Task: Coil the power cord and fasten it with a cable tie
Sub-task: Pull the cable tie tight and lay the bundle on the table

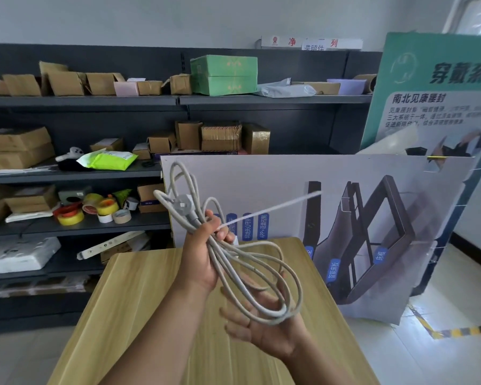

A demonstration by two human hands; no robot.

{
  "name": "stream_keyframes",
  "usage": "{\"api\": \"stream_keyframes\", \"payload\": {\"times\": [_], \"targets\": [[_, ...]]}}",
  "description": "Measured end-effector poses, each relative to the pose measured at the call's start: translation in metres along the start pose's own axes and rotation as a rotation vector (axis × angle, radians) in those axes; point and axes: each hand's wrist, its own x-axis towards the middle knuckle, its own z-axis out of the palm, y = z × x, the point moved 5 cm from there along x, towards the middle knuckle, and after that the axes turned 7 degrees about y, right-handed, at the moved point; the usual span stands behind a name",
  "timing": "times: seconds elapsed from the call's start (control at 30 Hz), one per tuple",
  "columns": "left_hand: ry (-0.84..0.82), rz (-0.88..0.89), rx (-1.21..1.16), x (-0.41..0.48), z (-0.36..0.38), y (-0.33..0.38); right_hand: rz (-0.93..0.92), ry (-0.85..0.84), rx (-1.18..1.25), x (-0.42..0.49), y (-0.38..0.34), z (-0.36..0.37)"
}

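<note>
Item: grey power cord (250, 276), gathered in loose loops and held in the air above the wooden table (139, 301). Your left hand (203, 251) is closed round the middle of the bundle, fingers wrapped tight; the plug (181, 204) sits among the upper loops just above that fist. A white cable tie (270, 208) sticks out from the same grip, slanting up to the right. Your right hand (264, 320) lies open, palm up, under the lower loops, which rest on its fingers. Behind: shelves (95, 101) with cardboard boxes (20, 147) and tape rolls (95, 211); printed boards (345, 218) lean beside the table.
</note>
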Motion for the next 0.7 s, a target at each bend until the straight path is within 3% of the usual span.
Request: {"api": "stream_keyframes", "payload": {"times": [0.07, 0.13, 0.3, 0.47, 0.57, 0.7], "targets": [[0.004, 0.012, 0.035, 0.005, -0.017, -0.003, -0.066, -0.031, 0.147, 0.000, -0.014, 0.004], [-0.034, -0.008, 0.112, 0.008, -0.037, -0.006, -0.095, -0.017, 0.129, -0.003, -0.033, 0.006], [-0.077, -0.076, 0.230, 0.004, -0.070, -0.018, -0.147, 0.150, 0.175, -0.008, -0.061, -0.016], [0.113, 0.024, 0.275, 0.008, -0.094, -0.014, -0.220, 0.152, -0.219, -0.007, -0.052, -0.027], [0.133, -0.002, 0.226, 0.009, -0.104, -0.014, -0.346, 0.416, -0.447, -0.001, -0.055, -0.037], [0.012, -0.113, 0.011, 0.001, -0.114, -0.002, -0.492, 0.641, -0.649, -0.005, -0.085, -0.039]]}}
